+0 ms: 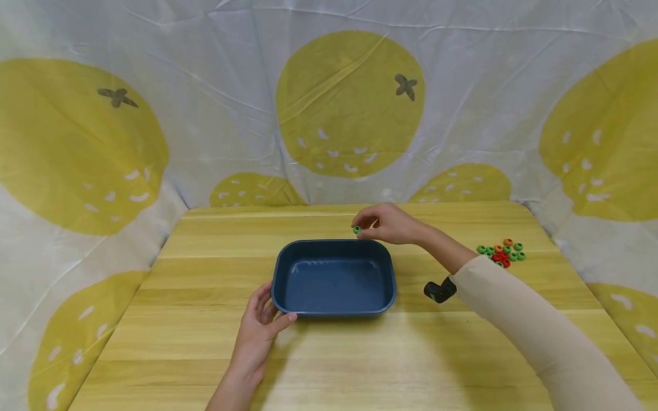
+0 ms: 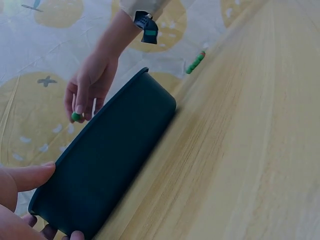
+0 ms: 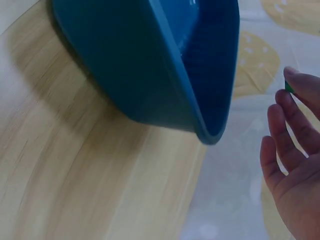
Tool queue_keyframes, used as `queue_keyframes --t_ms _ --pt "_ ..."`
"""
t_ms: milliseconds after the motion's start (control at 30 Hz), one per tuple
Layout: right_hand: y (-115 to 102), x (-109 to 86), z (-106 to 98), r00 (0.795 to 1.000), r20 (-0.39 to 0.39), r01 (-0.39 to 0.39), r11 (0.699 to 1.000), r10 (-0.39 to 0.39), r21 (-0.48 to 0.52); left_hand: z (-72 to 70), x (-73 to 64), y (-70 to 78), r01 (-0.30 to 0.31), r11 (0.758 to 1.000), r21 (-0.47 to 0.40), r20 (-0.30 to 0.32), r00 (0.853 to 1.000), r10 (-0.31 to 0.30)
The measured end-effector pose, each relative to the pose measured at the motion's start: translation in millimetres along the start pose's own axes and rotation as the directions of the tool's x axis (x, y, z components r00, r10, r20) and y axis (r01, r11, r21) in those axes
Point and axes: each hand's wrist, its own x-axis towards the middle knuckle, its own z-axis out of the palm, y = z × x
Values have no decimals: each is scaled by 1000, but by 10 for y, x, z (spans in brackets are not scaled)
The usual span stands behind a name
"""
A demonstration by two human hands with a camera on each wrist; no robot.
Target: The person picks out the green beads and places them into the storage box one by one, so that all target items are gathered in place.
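Note:
A dark blue plastic basin [image 1: 334, 285] sits on the wooden table with its opening upward. My left hand [image 1: 255, 334] grips its near left corner, with the thumb at the rim and the other fingers round the side wall. Just above the basin's far right edge, my right hand [image 1: 389, 224] pinches a small green bead [image 1: 357, 230] between thumb and fingertips. In the left wrist view the green bead [image 2: 76, 116] shows below the right fingertips. Only a sliver of the bead [image 3: 288, 87] is visible in the right wrist view.
Several loose beads in green, red [image 1: 497, 257] and orange [image 1: 508, 242] lie together at the right of the table [image 1: 205, 285]. A white cloth printed with yellow fruit [image 1: 354, 103] hangs behind the table's far edge. A black device [image 1: 440, 290] sits at the right wrist.

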Motion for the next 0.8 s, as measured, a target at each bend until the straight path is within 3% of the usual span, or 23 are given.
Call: queue_keyframes --t_ms 367,800 --pt "-112 319 166 996 69 61 998 -63 30 -10 12 -7 -14 1000 -9 7 1000 15" --pt "-290 701 466 973 159 171 985 -169 4 -27 3 -1 -17 1000 -9 7 1000 17"
